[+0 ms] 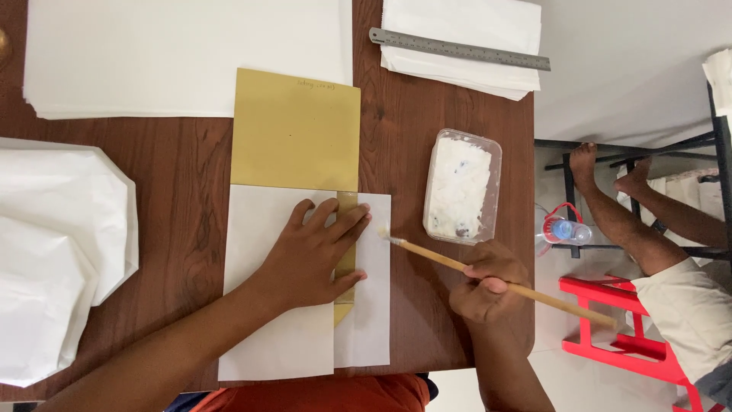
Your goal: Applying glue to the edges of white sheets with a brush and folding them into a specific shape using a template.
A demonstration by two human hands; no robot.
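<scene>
I see the left hand (311,255) lying flat, fingers spread, palm down on a white paper sheet (274,305) at the near middle of the desk (191,221). It grips nothing — it presses the sheet in place. The fingertips reach across a narrow gold strip (347,263) that shows between this sheet and a second white flap (370,305) just to its right.

The right hand (488,286) is curled shut around a wooden-handled brush (503,284), held like a pen near the desk's right edge. The brush points left; its pale tip sits at the flap's far right edge, just beside the left fingertips.

A gold card (296,130) lies just beyond the white sheet, its near edge tucked under it. To the right of the card stands a clear plastic tub (462,187) of white paste, close to the brush hand.

Farther off: a large stack of white paper (183,53) at far left, another white stack (465,30) at far right with a steel ruler (457,49) across it, and folded white bags (53,252) on the left edge.

Off the desk to the right, another person's leg (633,229) rests on a black frame — beside a red stool (625,336).
</scene>
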